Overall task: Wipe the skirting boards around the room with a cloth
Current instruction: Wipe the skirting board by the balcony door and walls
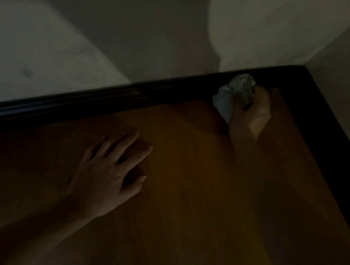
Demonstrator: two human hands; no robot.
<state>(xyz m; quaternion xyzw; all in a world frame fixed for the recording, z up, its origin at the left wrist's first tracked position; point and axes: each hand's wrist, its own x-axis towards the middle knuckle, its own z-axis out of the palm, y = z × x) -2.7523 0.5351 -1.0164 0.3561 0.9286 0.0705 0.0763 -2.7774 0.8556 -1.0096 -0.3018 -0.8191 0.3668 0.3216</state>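
Note:
A dark skirting board (87,99) runs along the foot of the pale wall from the lower left up to a corner at the upper right, where a second dark board (331,135) turns down the right side. My right hand (253,113) grips a bunched grey cloth (233,93) and holds it against the first board, a short way left of the corner. My left hand (111,175) lies flat on the wooden floor with its fingers spread, a little in front of the board. The scene is dim.
The brown wooden floor (194,193) fills the lower part of the view. Pale walls (141,22) rise behind both boards and meet at the corner (304,67). A small dark mark (26,71) shows on the left wall.

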